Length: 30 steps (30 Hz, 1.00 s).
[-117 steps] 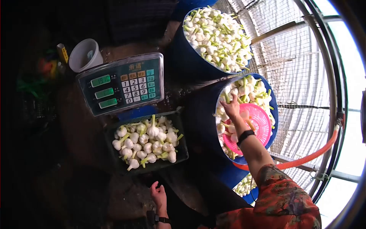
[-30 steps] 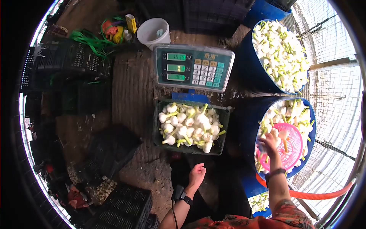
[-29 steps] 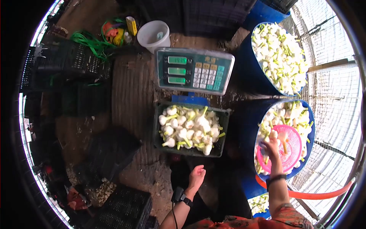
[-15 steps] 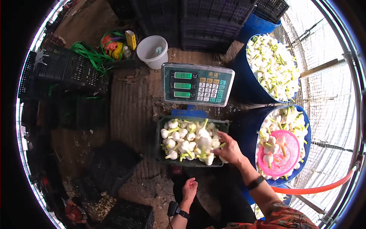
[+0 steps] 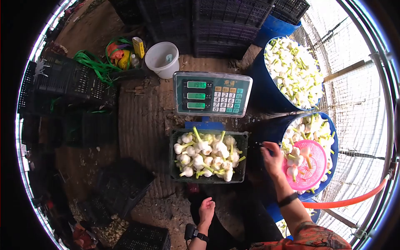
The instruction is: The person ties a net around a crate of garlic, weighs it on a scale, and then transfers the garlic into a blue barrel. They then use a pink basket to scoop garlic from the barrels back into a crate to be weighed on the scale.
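The white garlic bulbs with short green and tan stems [image 5: 292, 171] lie loosely in a round pink plastic mesh basket [image 5: 319, 164]. The stem of the bulb on the basket's far side [image 5: 306, 151] points back toward the person and slightly right; the nearest bulb's stem also points back toward the person. The basket rests on more garlic [image 5: 320, 130] inside a large blue barrel [image 5: 273, 125], to the person's right.

The right hand [image 5: 273, 160] is much the nearer one. It is just to the left of the basket, between the barrel's garlic and the crate, so the basket's bulbs lie to its right. Its fingers are parted and point forward and a little left; it is released, with nothing visible in its grasp.

Left of this hand, across a dark gap, is a dark green plastic crate [image 5: 171, 159] heaped with garlic bulbs [image 5: 207, 161]. Its long side runs left to right, crosswise to the forearm. The left hand [image 5: 206, 211] is on the near side of the crate, well apart from the basket, loosely curled and seemingly holding nothing.

Beyond the crate stands a dark green scale display with number keys [image 5: 212, 94]; a second blue barrel of garlic [image 5: 259, 85] is to its right.
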Motion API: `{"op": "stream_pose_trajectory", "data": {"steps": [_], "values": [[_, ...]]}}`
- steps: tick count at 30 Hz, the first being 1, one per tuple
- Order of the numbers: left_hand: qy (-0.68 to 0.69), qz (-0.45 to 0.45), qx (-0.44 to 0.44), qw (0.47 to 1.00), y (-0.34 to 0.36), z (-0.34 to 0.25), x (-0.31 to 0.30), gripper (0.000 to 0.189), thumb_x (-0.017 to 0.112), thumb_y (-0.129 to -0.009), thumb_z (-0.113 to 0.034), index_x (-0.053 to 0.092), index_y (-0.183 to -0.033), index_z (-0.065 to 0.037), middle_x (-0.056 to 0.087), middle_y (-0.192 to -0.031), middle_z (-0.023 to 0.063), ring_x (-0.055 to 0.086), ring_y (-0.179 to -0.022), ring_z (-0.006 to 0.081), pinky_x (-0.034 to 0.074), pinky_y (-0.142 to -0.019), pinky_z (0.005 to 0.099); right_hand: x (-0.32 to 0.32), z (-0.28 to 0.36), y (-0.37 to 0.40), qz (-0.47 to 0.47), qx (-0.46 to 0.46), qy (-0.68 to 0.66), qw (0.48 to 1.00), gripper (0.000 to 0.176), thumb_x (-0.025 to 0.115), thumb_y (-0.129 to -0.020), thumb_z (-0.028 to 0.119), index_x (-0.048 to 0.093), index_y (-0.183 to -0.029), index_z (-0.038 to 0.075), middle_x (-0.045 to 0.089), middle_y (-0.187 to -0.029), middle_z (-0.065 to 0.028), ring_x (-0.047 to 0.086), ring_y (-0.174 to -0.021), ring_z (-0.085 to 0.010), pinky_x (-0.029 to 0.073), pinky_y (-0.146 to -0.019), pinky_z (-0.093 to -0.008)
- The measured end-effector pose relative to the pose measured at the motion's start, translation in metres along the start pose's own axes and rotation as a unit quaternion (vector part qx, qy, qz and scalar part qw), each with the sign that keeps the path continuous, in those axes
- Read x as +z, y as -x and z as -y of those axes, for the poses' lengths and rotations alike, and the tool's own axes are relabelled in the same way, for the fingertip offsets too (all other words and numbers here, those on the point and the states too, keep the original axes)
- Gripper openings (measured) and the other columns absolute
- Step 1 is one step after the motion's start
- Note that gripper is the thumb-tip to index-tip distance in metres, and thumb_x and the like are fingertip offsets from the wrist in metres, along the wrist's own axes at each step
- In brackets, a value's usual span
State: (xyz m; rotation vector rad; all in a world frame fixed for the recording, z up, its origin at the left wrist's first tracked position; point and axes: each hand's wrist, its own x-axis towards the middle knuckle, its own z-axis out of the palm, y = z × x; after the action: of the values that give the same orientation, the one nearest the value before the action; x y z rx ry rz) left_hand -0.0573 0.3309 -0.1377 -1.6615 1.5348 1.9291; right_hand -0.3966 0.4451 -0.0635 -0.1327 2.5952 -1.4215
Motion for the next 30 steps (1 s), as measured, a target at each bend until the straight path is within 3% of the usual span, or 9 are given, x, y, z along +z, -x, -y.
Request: {"op": "stream_pose_trajectory", "data": {"steps": [3,6,8,10,11,13,25,28,30], "values": [[-0.012,0.005,0.003,1.000,-0.006,0.007,0.003,0.031,0.064,-0.085,-0.011,0.058,-0.114,-0.005,0.065,-0.094,0.0070,0.062,-0.085,0.0142,0.051,-0.079,0.0271,-0.052,-0.056,-0.006,-0.145,-0.034,0.027,0.989,0.014,0.063,-0.085,0.004,0.062,-0.098,0.001,0.065,-0.085,-0.0050,0.060,-0.079,-0.0106,0.047,-0.074,-0.0236],[-0.041,0.005,0.005,0.999,-0.007,0.005,0.009,0.031,0.064,-0.084,-0.012,0.058,-0.114,-0.006,0.066,-0.094,0.0070,0.063,-0.086,0.0146,0.051,-0.079,0.0275,-0.089,-0.109,-0.012,-0.151,0.021,0.073,0.986,0.020,0.063,-0.084,0.003,0.061,-0.103,0.000,0.063,-0.082,-0.0039,0.059,-0.076,-0.0105,0.048,-0.071,-0.0232],[-0.044,0.009,0.007,0.999,-0.007,0.002,0.013,0.031,0.065,-0.084,-0.013,0.059,-0.114,-0.006,0.066,-0.094,0.0069,0.063,-0.086,0.0148,0.051,-0.079,0.0277,-0.098,-0.131,-0.013,0.070,0.262,0.144,0.952,0.023,0.060,-0.084,0.003,0.061,-0.108,0.002,0.063,-0.084,-0.0051,0.059,-0.074,-0.0103,0.048,-0.068,-0.0230],[-0.049,0.009,0.008,0.999,-0.006,0.002,0.016,0.031,0.065,-0.084,-0.013,0.059,-0.114,-0.006,0.067,-0.094,0.0068,0.063,-0.086,0.0149,0.051,-0.079,0.0279,-0.094,-0.244,0.007,0.099,0.322,-0.026,0.941,0.024,0.057,-0.087,0.017,0.062,-0.106,0.003,0.064,-0.092,-0.0073,0.060,-0.081,-0.0169,0.049,-0.075,-0.0287],[-0.050,0.011,0.009,0.999,-0.006,0.002,0.018,0.031,0.065,-0.084,-0.013,0.059,-0.113,-0.007,0.067,-0.094,0.0067,0.063,-0.086,0.0149,0.051,-0.079,0.0280,-0.085,-0.251,0.013,0.108,0.356,-0.104,0.922,0.028,0.056,-0.088,0.024,0.062,-0.105,0.003,0.064,-0.096,-0.0085,0.061,-0.085,-0.0202,0.049,-0.079,-0.0315],[-0.053,0.011,0.011,0.998,-0.006,0.002,0.021,0.030,0.065,-0.084,-0.013,0.059,-0.113,-0.007,0.067,-0.094,0.0066,0.063,-0.086,0.0149,0.051,-0.079,0.0280,-0.082,-0.264,0.015,0.144,0.364,-0.145,0.909,0.028,0.057,-0.087,0.021,0.059,-0.109,0.004,0.063,-0.098,-0.0088,0.060,-0.086,-0.0210,0.049,-0.079,-0.0323],[-0.057,0.016,0.011,0.998,-0.008,0.002,0.031,0.030,0.065,-0.084,-0.014,0.059,-0.112,-0.007,0.067,-0.092,0.0066,0.064,-0.085,0.0158,0.051,-0.078,0.0288,-0.074,-0.220,-0.009,0.189,0.339,-0.129,0.912,0.056,0.065,-0.080,0.008,0.039,-0.130,0.010,0.057,-0.111,-0.0105,0.060,-0.093,-0.0256,0.052,-0.078,-0.0371],[-0.073,0.014,0.019,0.997,-0.013,0.005,0.034,0.029,0.064,-0.084,-0.014,0.059,-0.112,-0.007,0.067,-0.092,0.0074,0.064,-0.085,0.0160,0.051,-0.078,0.0285,-0.080,-0.205,-0.004,0.147,0.307,-0.134,0.931,0.065,0.067,-0.079,0.005,0.034,-0.135,0.012,0.055,-0.115,-0.0109,0.059,-0.095,-0.0268,0.053,-0.078,-0.0383],[-0.068,0.022,0.035,0.997,-0.013,0.003,0.034,0.029,0.062,-0.085,-0.011,0.058,-0.113,-0.007,0.066,-0.089,0.0068,0.063,-0.083,0.0147,0.051,-0.076,0.0282,-0.089,-0.165,0.013,0.036,0.272,-0.161,0.948,0.072,0.069,-0.078,0.003,0.031,-0.138,0.013,0.054,-0.117,-0.0112,0.059,-0.096,-0.0275,0.053,-0.078,-0.0391]]}}
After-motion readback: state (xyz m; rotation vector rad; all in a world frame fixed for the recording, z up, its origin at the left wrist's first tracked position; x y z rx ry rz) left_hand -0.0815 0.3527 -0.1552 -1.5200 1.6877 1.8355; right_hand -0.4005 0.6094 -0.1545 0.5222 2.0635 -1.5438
